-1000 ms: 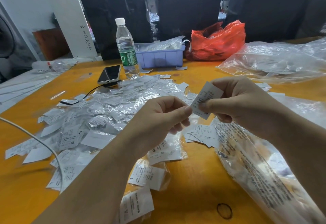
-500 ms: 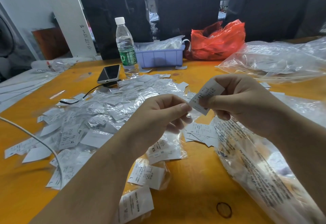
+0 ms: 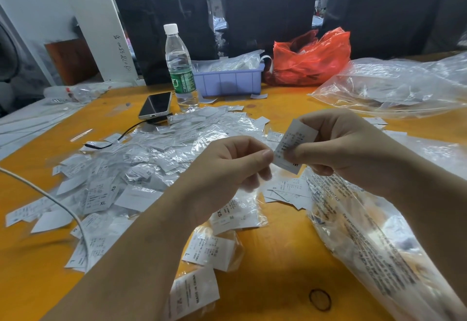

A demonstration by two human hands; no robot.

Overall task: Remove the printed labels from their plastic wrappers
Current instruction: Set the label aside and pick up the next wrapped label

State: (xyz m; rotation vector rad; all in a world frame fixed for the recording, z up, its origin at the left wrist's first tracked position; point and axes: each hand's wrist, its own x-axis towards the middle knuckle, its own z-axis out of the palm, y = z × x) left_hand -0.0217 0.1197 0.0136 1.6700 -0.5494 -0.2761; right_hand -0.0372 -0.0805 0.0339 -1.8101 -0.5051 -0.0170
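Both my forearms reach in over the table; my right hand (image 3: 336, 149) pinches thumb to forefinger, my left hand (image 3: 227, 169) curls with its thumb tip just beside it.

A single wide-angle head-worn camera looks forward and down across the orange table (image 3: 278, 257). Both forearms enter from the lower edge, close to the lens. The far table edge and dark backdrop fill the upper frame.
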